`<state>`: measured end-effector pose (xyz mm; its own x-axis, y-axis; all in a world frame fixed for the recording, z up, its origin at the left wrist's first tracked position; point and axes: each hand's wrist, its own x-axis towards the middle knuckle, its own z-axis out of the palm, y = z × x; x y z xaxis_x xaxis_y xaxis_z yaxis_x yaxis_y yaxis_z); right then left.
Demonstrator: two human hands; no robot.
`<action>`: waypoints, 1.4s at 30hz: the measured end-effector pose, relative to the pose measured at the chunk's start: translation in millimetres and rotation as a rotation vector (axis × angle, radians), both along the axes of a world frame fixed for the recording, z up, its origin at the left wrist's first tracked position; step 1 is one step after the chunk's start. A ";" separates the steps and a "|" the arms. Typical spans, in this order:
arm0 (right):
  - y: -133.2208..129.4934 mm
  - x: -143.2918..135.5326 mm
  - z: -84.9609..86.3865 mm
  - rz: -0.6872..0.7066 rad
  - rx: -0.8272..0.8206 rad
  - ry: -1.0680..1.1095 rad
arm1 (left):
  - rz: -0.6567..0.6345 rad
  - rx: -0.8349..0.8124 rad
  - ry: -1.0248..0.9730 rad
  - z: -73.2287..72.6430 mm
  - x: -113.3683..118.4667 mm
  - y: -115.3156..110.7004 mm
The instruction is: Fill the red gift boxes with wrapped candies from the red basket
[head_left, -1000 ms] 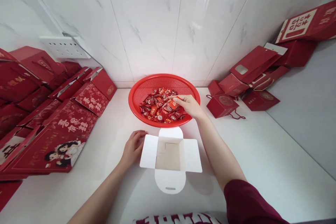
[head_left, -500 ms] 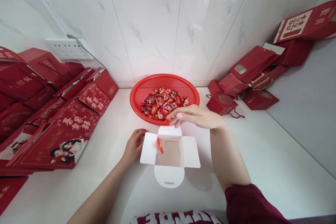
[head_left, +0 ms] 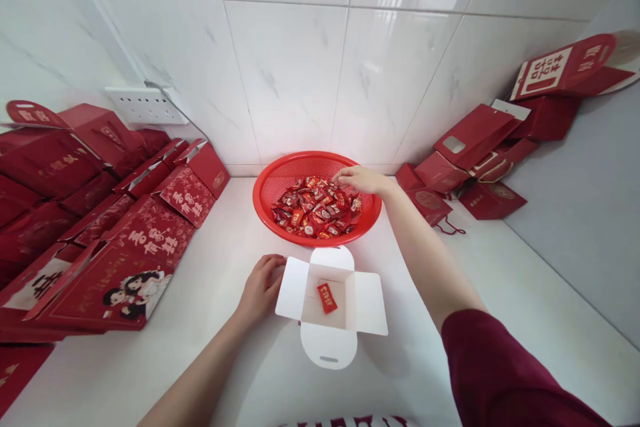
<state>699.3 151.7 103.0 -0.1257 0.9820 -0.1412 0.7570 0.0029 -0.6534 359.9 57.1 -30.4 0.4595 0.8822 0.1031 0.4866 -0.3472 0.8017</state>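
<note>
An open paper box (head_left: 320, 340) stands on the white table with its white flaps spread out. One red wrapped candy (head_left: 327, 298) lies on its floor. My left hand (head_left: 261, 287) is curled against the box's left side, its fingertips partly hidden behind the left flap. Beyond the box is a red plastic basket (head_left: 260, 203) with many red wrapped candies (head_left: 313, 207) in it. Above the basket's right part, my right hand (head_left: 361, 179) reaches in from the right with fingers stretched out. I see nothing held in it.
Red gift boxes (head_left: 145, 240) are stacked along the left side. More red boxes (head_left: 475, 137) are piled at the right against a grey panel (head_left: 585, 193). A tiled wall (head_left: 290, 73) rises behind the basket, with a power strip (head_left: 146, 107) at the left.
The candy that was falling now lies on the box floor. My right hand has moved from above the box, forward over the basket. My left hand has stayed by the box.
</note>
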 end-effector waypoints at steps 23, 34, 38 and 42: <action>22.4 -18.0 -24.7 0.240 -0.040 -0.050 | -0.019 0.060 0.062 3.5 -0.9 -1.3; -90.3 -30.9 -18.6 0.215 -0.089 0.753 | -0.035 0.085 0.082 -3.2 -1.4 1.8; -113.7 -36.0 -12.9 0.257 -0.156 0.714 | -0.036 0.100 0.066 -4.3 0.7 2.3; -128.3 -33.8 0.5 0.256 0.003 0.524 | 0.022 0.147 0.015 -0.4 1.0 4.0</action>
